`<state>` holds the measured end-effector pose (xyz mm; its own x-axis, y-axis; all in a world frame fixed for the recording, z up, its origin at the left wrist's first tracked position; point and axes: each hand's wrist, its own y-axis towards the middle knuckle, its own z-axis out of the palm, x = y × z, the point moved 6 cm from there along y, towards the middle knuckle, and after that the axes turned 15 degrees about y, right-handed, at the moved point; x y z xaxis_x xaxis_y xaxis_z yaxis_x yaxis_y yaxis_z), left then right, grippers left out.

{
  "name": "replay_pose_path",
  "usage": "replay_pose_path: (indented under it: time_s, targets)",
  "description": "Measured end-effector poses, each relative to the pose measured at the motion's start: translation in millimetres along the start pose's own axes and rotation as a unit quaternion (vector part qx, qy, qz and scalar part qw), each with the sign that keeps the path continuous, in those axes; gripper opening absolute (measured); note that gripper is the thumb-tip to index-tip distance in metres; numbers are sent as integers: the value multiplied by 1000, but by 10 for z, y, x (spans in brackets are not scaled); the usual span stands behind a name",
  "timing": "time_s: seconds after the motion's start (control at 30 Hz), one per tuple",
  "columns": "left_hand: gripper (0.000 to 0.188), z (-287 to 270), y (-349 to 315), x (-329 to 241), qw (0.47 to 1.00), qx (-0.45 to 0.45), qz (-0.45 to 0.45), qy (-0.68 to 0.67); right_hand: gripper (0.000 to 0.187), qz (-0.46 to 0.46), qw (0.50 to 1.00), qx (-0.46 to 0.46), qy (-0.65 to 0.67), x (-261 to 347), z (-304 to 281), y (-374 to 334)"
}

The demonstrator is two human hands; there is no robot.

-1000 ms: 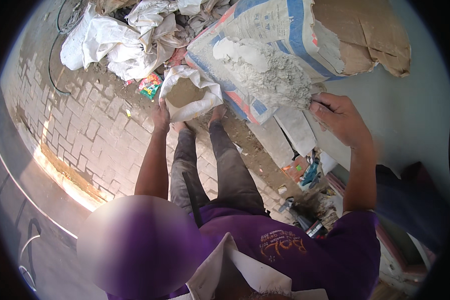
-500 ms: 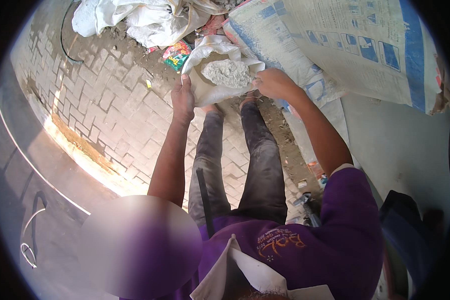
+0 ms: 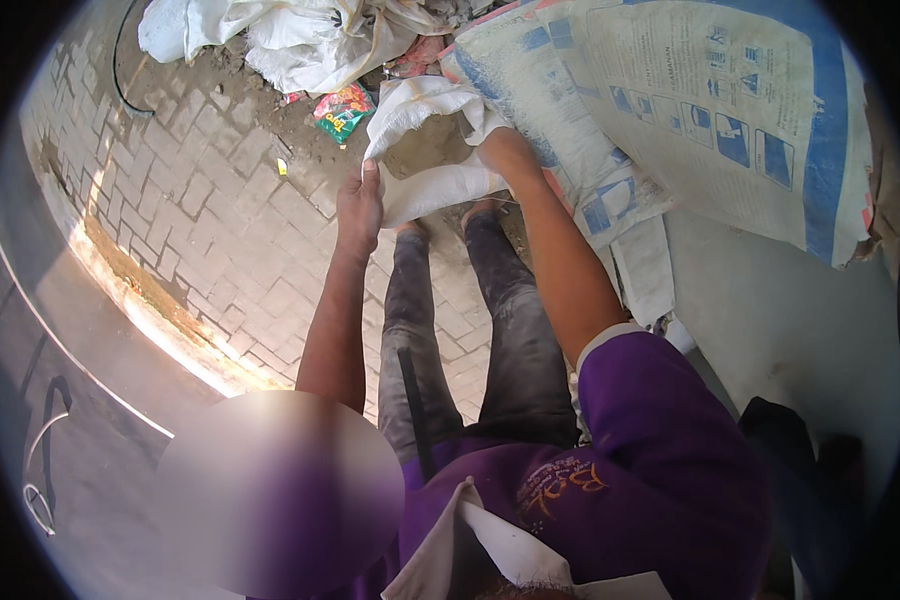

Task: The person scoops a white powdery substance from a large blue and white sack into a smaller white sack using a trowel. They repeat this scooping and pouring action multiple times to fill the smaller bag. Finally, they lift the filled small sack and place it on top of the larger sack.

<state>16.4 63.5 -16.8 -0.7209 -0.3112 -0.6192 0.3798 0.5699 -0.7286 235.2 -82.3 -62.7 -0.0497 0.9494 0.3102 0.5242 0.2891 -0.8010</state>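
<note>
A white woven sack (image 3: 440, 192) hangs with its mouth open upward, just above my feet. My left hand (image 3: 360, 207) is closed on the left edge of its rim, thumb on top. At the right edge my right hand (image 3: 508, 157) is closed on the rim, its fingertips hidden by the folds of the sack. Through the opening a dull grey-brown inside shows, and no white powder is visible there.
Large paper bags with blue print (image 3: 710, 110) stand at the right, dusted with white powder. Crumpled white sacks (image 3: 310, 45) lie at the far side. A red and green packet (image 3: 344, 113) rests on the dirty paving (image 3: 220, 220). A dark hose (image 3: 120, 70) curves at the far left.
The white powder heap in the sack's mouth has gone from sight. My right hand has moved slightly left and farther over the rim, and the opening looks rounder. My left hand stays on the rim.
</note>
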Motion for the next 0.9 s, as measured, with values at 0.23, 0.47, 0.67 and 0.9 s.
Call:
replay_pose_path:
  time_s: [0.23,0.47,0.67,0.9]
  targets:
    - [52,90,-13,-172,998,-41,-2,-52,37,10,994,52,91,-56,-138,-875]
    - [53,75,149,160,998,-2,44,-40,36,-38,971,154,180,-306,-2069,-3421]
    - [62,67,244,124,997,4,23,69,35,-35,969,-192,148,-390,-4081,-4920]
    - [60,-48,197,151,995,-20,30,91,25,-11,911,-294,-288,-33,-4770,-3326]
